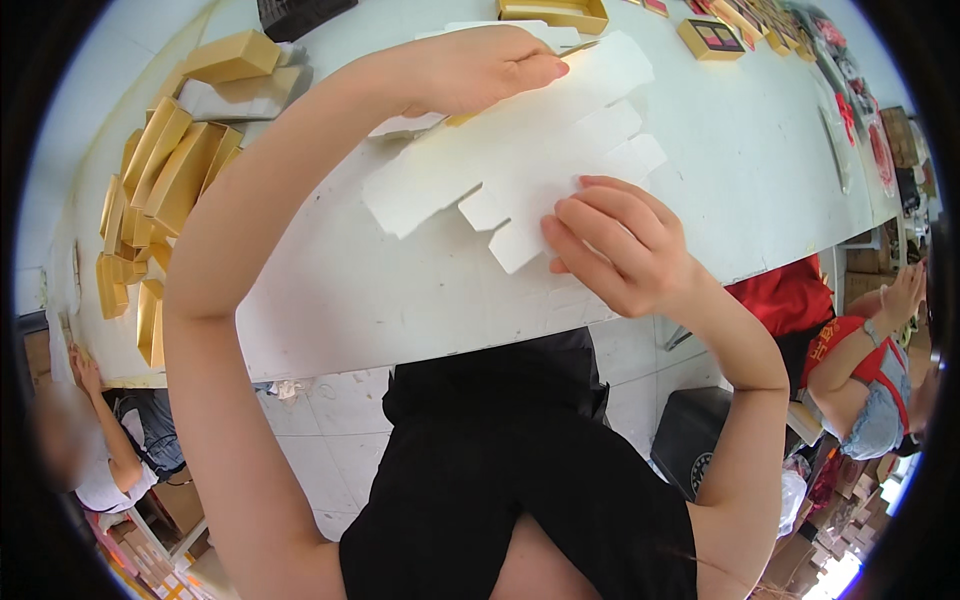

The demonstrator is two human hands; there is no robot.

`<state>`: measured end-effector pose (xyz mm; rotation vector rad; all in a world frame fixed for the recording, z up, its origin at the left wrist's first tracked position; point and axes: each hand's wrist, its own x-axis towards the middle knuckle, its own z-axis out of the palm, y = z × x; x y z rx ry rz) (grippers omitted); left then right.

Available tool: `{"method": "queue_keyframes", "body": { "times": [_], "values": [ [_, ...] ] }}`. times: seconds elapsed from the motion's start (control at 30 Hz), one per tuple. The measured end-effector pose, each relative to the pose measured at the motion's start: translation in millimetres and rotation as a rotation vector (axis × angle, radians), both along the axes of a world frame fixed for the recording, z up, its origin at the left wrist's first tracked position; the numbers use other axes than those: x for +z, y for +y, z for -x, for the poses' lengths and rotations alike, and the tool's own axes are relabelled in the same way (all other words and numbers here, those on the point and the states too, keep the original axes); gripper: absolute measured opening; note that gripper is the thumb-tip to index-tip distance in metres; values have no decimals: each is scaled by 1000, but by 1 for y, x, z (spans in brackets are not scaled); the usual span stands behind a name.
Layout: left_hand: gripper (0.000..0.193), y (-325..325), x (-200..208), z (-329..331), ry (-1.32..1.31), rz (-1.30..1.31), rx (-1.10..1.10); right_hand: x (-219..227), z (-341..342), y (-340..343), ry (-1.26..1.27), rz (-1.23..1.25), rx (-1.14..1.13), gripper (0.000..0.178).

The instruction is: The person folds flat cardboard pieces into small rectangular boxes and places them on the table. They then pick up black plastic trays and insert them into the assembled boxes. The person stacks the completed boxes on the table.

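A flat, unfolded cardboard box blank (540,150), white on the side facing up, lies at a slant over the table in front of me. It has slots and flaps along its edges, and a strip of gold shows at its far edge. My left hand (490,75) reaches across from the left, its fingers closed on that far edge. At the near right side, my right hand (625,245) has its fingers curled against the blank by the flaps. The thumb of this hand is mostly hidden. More white card shows partly beneath the blank.
Folded gold boxes (185,175) are heaped at the table's left. A gold tray (555,14) and a black object (300,14) sit at the far edge. A gold box with a dark palette (712,38) stands far right. Other people are at both sides.
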<state>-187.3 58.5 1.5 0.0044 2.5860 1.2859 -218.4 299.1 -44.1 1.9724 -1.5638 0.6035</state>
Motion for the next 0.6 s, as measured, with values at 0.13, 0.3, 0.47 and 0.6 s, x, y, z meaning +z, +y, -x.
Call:
{"method": "queue_keyframes", "body": {
  "times": [0.13,0.3,0.47,0.6],
  "values": [
    [29,9,-18,17,247,578,-139,-23,6,-11,-84,-59,-42,26],
    [19,13,-38,21,555,1029,-214,-18,9,-16,-76,-85,29,20],
    [14,16,-28,16,610,938,-221,-16,2,-3,-134,-48,-21,22],
    [18,20,-44,21,619,1101,-204,-2,9,-15,-608,-243,-180,16]
  ]
}}
